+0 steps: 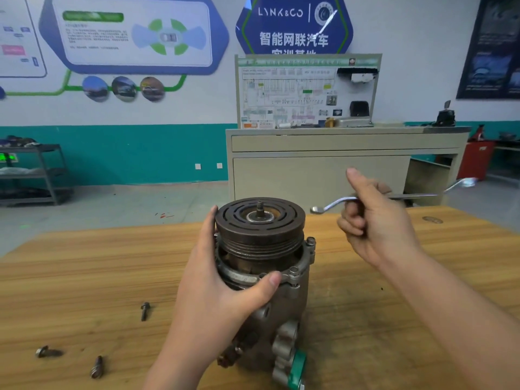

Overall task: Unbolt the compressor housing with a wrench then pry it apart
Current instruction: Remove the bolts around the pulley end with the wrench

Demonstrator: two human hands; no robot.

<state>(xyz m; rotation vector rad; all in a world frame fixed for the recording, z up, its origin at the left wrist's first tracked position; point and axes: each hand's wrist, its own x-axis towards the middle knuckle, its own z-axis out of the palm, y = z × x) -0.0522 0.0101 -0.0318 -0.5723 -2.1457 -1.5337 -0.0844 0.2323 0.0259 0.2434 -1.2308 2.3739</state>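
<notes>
The compressor (284, 313) stands upright on the wooden table (84, 266), its dark grooved pulley (260, 229) on top with a threaded shaft in the middle. My left hand (222, 285) wraps around the housing just under the pulley, thumb on the front rim. Two bolts (310, 241) still sit in the flange on the right side. My right hand (377, 220) holds a long offset ring wrench (334, 204) in the air, right of the pulley and apart from it. Three removed bolts (145, 311) lie on the table at the front left.
A beige training bench (320, 167) with a wiring diagram board stands behind the table. A grey metal shelf (42, 173) is at the far left by the teal wall. A red cabinet (475, 159) is at the far right.
</notes>
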